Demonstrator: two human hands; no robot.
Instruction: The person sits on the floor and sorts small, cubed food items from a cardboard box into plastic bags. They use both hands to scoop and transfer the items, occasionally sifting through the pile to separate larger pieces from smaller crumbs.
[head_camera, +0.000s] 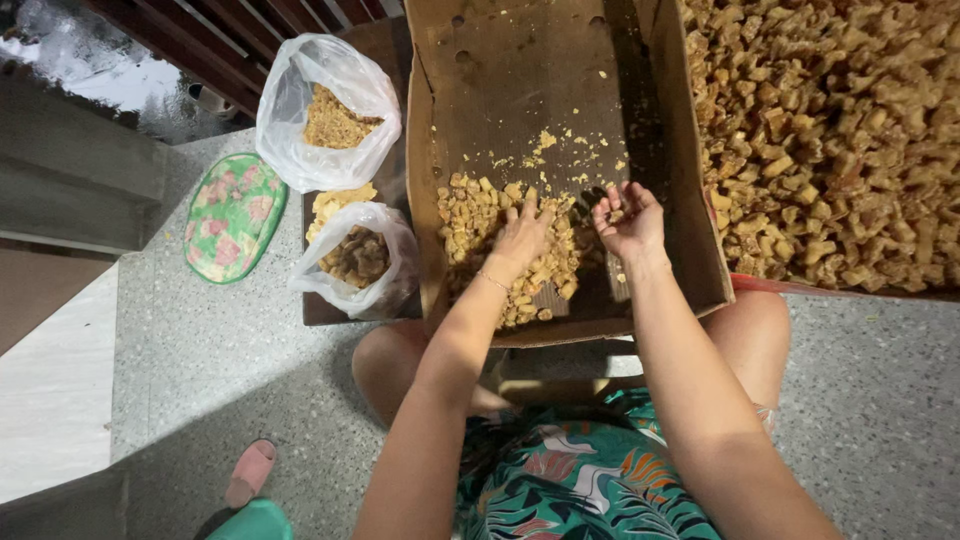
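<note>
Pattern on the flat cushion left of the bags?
Green cushion with pink flowers, best seen in the head view, on the floor left of the plastic bags.

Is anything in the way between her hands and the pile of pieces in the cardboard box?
Nothing visible. The left hand already rests on the pile in the box; the right hand, palm up, holds a few pieces just beside it.

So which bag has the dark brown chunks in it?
Find the big cardboard tray where the left hand rests on a pile of yellow pieces. Just left of it stand two clear plastic bags. The one you want is the nearer, lower bag: its chunks are dark brown, while the upper bag holds fine golden crumbs.
</note>
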